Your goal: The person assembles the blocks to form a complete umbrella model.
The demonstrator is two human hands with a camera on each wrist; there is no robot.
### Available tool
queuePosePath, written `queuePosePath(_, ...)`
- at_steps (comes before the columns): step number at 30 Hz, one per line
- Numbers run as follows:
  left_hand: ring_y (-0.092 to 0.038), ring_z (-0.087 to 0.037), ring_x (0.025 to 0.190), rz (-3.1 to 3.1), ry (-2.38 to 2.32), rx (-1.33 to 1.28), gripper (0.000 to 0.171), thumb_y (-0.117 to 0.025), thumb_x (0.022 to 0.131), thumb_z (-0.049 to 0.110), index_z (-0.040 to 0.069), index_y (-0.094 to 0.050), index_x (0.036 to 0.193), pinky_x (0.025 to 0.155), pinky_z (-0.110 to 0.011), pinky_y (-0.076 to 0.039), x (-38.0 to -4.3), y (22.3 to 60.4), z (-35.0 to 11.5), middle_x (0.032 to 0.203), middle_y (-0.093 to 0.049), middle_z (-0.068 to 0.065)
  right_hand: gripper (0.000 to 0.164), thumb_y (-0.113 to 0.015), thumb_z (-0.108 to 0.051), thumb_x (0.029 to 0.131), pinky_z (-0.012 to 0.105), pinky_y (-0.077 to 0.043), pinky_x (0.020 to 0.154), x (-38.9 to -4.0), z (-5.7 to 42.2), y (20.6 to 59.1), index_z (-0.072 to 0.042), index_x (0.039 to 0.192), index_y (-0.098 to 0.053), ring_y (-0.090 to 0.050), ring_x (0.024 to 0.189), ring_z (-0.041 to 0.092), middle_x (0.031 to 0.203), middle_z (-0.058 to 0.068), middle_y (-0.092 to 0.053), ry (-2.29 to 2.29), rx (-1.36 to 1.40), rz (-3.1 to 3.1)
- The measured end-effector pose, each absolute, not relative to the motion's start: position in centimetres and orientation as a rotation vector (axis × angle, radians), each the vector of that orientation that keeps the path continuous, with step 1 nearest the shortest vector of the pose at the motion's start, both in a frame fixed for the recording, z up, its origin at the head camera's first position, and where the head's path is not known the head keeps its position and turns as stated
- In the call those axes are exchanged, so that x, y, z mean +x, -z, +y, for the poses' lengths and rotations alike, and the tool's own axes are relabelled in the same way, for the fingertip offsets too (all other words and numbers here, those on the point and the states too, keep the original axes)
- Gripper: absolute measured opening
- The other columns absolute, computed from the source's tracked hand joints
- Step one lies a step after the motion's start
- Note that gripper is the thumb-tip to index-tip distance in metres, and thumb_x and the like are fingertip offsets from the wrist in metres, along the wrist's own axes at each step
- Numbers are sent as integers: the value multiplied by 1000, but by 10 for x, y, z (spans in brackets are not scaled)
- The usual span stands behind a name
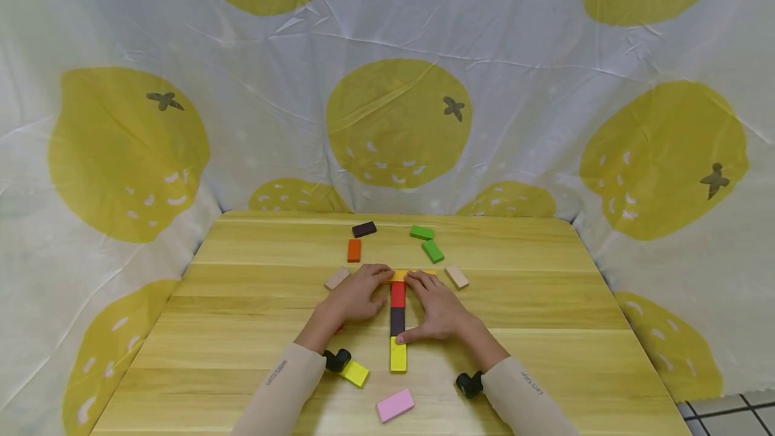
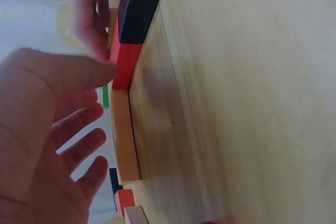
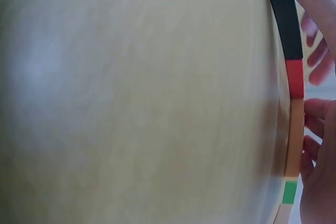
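An upright column of a red block [image 1: 397, 295], a black block [image 1: 397, 321] and a yellow block [image 1: 398, 356] meets a crosswise row of orange blocks [image 1: 429, 273] at its far end, forming a T on the table. My left hand [image 1: 362, 293] lies left of the T, fingertips at the orange row's left part. In the left wrist view its fingers are spread and loose, with the thumb close to the red block. My right hand [image 1: 440, 307] is on the other side, fingers reaching the orange row and thumb tip at the near yellow block. The hands partly hide the orange row.
Dark [image 1: 364, 229], orange-red [image 1: 354, 250] and two green blocks [image 1: 422, 232] lie behind the T. Tan blocks [image 1: 457, 277] flank it. A loose yellow block [image 1: 355, 373] and a pink block [image 1: 395, 406] lie nearer. A lemon-print curtain [image 1: 514, 133] surrounds the table [image 1: 242, 328].
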State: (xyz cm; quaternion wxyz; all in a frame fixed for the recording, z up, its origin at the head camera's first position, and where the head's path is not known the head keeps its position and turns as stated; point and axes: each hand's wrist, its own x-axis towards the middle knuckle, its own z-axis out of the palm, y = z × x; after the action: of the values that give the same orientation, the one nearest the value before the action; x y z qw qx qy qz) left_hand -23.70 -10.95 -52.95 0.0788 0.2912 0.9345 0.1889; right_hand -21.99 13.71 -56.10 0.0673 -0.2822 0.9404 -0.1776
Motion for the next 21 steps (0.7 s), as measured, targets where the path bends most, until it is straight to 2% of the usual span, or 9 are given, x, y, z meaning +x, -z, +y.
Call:
queuePosePath(6, -30, -30, 156, 2709, -505, 911, 87, -75, 81, 34, 19, -40, 160, 123, -52, -35, -227, 526, -111, 168, -32, -1, 133, -66, -94, 63, 51, -34, 123, -221, 137, 561, -16, 163, -31, -28, 155, 28, 169, 3, -28, 553, -868, 2844)
queuePosePath(11, -26, -34, 157, 2699, -473, 957, 95, -79, 77, 48, 23, -39, 160, 122, -56, -34, -223, 529, -112, 169, -31, -4, 130, -66, -93, 65, 52, -33, 123, -221, 137, 561, -16, 163, -30, -26, 156, 28, 169, 3, -28, 555, -866, 2839)
queuePosePath(15, -24, -35, 157, 2702, -472, 943, 102, -77, 76, 65, 25, -38, 161, 122, -58, -33, -221, 530, -110, 169, -31, -4, 113, -57, -88, 79, 54, -32, 124, -221, 136, 561, -15, 163, -32, -25, 157, 29, 168, 3, -30, 571, -859, 2835)
queuePosePath(18, -22, -34, 158, 2714, -453, 934, 113, -74, 72, 79, 23, -36, 162, 125, -57, -28, -219, 530, -108, 170, -29, -5, 94, -52, -75, 93, 55, -30, 124, -221, 136, 560, -14, 162, -33, -24, 158, 30, 169, 4, -30, 594, -841, 2819)
queuePosePath(21, -20, -33, 159, 2735, -417, 943, 125, -71, 66, 88, 20, -32, 164, 128, -53, -22, -218, 530, -106, 171, -27, -5, 82, -54, -59, 99, 55, -29, 125, -221, 137, 559, -14, 163, -32, -24, 158, 30, 169, 5, -29, 620, -822, 2796)
